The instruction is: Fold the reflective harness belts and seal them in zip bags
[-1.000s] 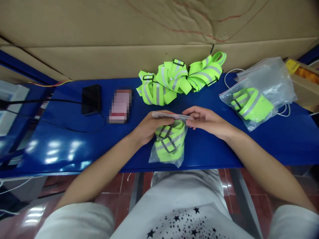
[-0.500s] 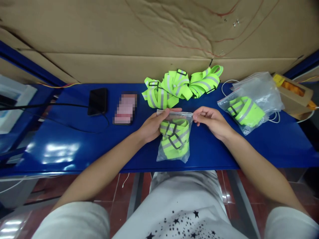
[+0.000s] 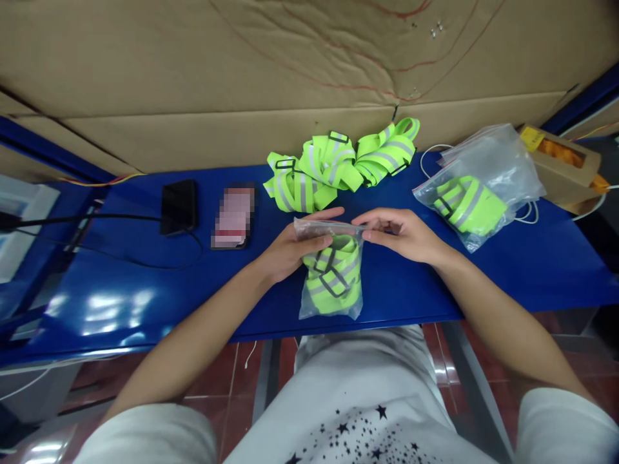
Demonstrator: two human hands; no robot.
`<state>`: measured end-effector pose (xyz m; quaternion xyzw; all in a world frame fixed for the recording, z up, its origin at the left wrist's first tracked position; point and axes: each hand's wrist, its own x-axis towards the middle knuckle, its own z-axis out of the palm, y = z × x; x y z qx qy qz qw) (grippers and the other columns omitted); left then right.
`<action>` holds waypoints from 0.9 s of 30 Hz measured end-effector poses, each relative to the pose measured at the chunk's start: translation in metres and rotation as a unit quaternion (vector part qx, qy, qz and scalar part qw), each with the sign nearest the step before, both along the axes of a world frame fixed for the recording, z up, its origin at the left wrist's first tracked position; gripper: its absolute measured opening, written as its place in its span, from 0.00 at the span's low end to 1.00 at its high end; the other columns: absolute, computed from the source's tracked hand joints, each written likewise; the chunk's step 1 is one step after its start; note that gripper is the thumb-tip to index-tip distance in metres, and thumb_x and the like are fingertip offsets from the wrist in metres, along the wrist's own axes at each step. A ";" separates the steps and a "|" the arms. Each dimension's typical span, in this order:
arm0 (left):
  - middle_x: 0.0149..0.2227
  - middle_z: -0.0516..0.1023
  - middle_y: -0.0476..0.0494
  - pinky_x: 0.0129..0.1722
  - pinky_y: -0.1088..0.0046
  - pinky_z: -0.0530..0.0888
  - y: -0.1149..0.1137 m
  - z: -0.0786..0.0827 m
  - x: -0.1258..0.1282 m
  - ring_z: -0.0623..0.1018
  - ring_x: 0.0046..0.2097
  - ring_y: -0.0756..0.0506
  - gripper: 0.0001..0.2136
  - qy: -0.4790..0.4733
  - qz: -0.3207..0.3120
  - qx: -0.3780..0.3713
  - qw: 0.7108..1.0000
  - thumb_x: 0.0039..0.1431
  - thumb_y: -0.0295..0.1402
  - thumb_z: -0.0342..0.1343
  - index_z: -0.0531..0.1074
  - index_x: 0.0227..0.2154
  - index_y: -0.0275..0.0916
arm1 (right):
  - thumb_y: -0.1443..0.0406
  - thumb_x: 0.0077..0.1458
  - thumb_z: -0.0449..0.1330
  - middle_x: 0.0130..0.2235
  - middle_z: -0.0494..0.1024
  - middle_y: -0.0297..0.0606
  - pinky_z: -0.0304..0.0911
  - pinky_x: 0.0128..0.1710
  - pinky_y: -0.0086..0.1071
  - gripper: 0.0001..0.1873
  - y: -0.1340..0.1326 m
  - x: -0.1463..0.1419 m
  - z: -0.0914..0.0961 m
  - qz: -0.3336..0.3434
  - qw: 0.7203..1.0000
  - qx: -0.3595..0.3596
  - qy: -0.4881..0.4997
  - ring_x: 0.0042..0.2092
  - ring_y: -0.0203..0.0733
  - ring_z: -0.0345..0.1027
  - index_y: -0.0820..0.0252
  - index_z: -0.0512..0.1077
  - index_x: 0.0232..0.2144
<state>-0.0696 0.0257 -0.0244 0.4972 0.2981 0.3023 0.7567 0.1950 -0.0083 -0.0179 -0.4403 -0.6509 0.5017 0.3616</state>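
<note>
My left hand (image 3: 289,251) and right hand (image 3: 405,234) grasp the strap-filled bag (image 3: 333,283). I'm likely sealing it; next calls for pinching along its mouth.

Legible text: none. The yellow rectangular label (image 3: 532,138) is located on the brown cardboard box with a cut-out window (image 3: 587,183); its marking is too small and blurred to read. The pink rectangular phone screen (image 3: 235,216) is pixelated and unreadable. The white fabric shirt (image 3: 367,380) bears printed black five-pointed stars (image 3: 382,411) in mixed sizes.
</note>
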 end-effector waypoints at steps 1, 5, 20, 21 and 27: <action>0.53 0.84 0.40 0.53 0.72 0.76 0.000 0.001 0.000 0.83 0.53 0.42 0.30 -0.002 -0.016 -0.003 1.000 0.56 0.34 0.73 0.75 0.62 0.42 | 0.53 0.60 0.68 0.35 0.81 0.34 0.64 0.36 0.32 0.19 -0.001 0.001 0.002 0.022 1.000 0.004 -0.017 0.35 0.38 0.71 0.55 0.80 0.49; 0.52 0.85 0.38 0.50 0.73 0.76 0.000 0.003 -0.003 0.84 0.51 0.41 0.31 0.009 -0.055 -0.003 0.998 0.56 0.32 0.72 0.74 0.63 0.40 | 0.55 0.59 0.68 0.38 0.82 0.36 0.67 0.40 0.33 0.14 -0.003 0.001 0.008 0.059 0.998 0.014 -0.016 0.38 0.40 0.74 0.58 0.79 0.42; 0.51 0.85 0.37 0.49 0.73 0.75 0.002 0.002 -0.009 0.83 0.51 0.42 0.37 0.043 -0.159 -0.006 0.986 0.58 0.30 0.71 0.65 0.69 0.43 | 0.56 0.58 0.71 0.42 0.81 0.36 0.67 0.41 0.31 0.16 -0.005 0.019 0.015 0.112 0.993 0.003 -0.041 0.41 0.37 0.73 0.57 0.77 0.44; 0.49 0.85 0.39 0.48 0.73 0.75 0.000 0.001 -0.008 0.84 0.49 0.43 0.37 0.041 -0.152 -0.010 0.987 0.57 0.30 0.71 0.66 0.68 0.44 | 0.55 0.59 0.69 0.44 0.81 0.37 0.67 0.42 0.32 0.19 -0.005 0.016 0.013 0.150 0.987 -0.003 -0.050 0.43 0.39 0.74 0.56 0.78 0.50; 0.47 0.85 0.43 0.45 0.76 0.75 0.000 -0.003 -0.006 0.84 0.45 0.46 0.35 0.048 -0.142 -0.019 0.989 0.56 0.31 0.72 0.69 0.66 0.46 | 0.51 0.61 0.67 0.42 0.83 0.37 0.68 0.42 0.32 0.21 -0.005 0.006 0.004 0.208 0.975 -0.032 -0.078 0.41 0.39 0.74 0.58 0.80 0.49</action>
